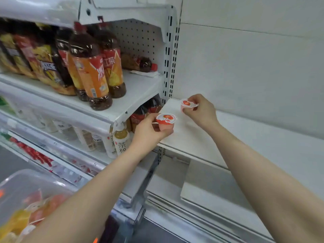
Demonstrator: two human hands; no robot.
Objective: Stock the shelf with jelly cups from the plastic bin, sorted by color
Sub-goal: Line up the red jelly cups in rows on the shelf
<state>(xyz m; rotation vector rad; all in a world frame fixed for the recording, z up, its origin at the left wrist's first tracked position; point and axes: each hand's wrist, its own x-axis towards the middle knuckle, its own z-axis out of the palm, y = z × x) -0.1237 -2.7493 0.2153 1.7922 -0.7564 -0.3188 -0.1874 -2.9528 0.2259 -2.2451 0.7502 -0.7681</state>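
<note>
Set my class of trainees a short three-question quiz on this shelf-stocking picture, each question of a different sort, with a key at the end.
1. Fill in: the plastic bin lies at the lower ___ of the view.
2. True or false: the left hand holds a yellow cup.
3. Where is the pink cup that the right hand pinches? A) in the plastic bin; B) at the left end of the white shelf; C) among the tea bottles.

Key: 1 left. 2 false: its jelly cup is pink with a red-printed lid. 3 B.
</note>
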